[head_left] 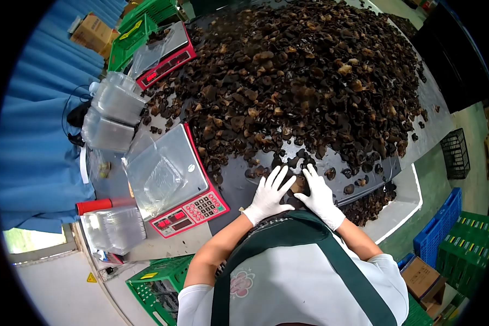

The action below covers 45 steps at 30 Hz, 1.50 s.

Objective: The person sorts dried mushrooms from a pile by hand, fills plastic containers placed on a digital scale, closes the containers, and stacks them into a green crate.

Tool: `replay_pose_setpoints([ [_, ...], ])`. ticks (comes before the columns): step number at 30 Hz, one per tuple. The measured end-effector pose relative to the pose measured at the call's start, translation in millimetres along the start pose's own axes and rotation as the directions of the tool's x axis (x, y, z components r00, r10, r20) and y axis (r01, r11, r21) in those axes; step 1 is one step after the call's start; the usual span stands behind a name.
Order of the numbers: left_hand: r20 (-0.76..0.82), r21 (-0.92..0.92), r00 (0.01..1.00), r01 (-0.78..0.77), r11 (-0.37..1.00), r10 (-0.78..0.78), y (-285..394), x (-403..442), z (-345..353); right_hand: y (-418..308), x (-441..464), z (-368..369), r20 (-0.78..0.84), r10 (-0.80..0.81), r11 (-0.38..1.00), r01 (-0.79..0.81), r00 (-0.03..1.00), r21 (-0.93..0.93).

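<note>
Left hand [270, 195] and right hand [319, 196] are splayed just below frame centre, maybe touching dark fungus pieces [298, 185], so I'd gather gently tbh.

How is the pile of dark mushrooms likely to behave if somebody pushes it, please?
The mushrooms would probably scatter rather than move as one, since they lie as loose, overlapping pieces. Each is likely light and perhaps floppy, looking small, thin and curled. A few might drop into the white box, as some lie near the edge beside it.
</note>
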<state>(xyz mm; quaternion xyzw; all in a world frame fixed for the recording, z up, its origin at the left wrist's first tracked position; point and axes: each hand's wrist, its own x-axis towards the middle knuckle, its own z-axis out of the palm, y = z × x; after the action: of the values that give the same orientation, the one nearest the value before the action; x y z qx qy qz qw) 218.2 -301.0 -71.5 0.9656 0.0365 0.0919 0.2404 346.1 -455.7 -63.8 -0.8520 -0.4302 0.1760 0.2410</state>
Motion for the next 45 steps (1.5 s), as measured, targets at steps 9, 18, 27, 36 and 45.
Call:
replay_pose_setpoints([
  [9, -0.012, 0.092, 0.987, -0.156, 0.983, 0.158, 11.0, 27.4, 12.4, 27.5, 29.5, 24.0, -0.320, 0.234, 0.911, -0.092, 0.918, 0.401],
  [18, 0.393, 0.141, 0.889, -0.310, 0.940, 0.235, 22.8, 51.1, 7.7, 67.6, 37.6, -14.7, -0.372, 0.453, 0.819, -0.214, 0.810, 0.532],
  [27, -0.033, -0.157, 0.999, -0.028, 0.987, 0.023, -0.5, 44.8, 10.1, 57.3, -10.1, -42.5, -0.185, 0.433, 0.887, -0.380, 0.882, 0.262],
  [36, -0.388, -0.512, 0.695, 0.384, 0.768, -0.606, -24.4, -4.1, -131.6, 21.2, -18.8, -29.1, 0.145, 0.284, 0.948, -0.255, 0.948, -0.189],
  [45, -0.750, -0.434, 0.289, 0.464, 0.772, -0.595, -127.2, -136.9, -202.2, 14.9, -2.8, -12.8, 0.151, 0.201, 0.961, -0.165, 0.968, -0.223],
])
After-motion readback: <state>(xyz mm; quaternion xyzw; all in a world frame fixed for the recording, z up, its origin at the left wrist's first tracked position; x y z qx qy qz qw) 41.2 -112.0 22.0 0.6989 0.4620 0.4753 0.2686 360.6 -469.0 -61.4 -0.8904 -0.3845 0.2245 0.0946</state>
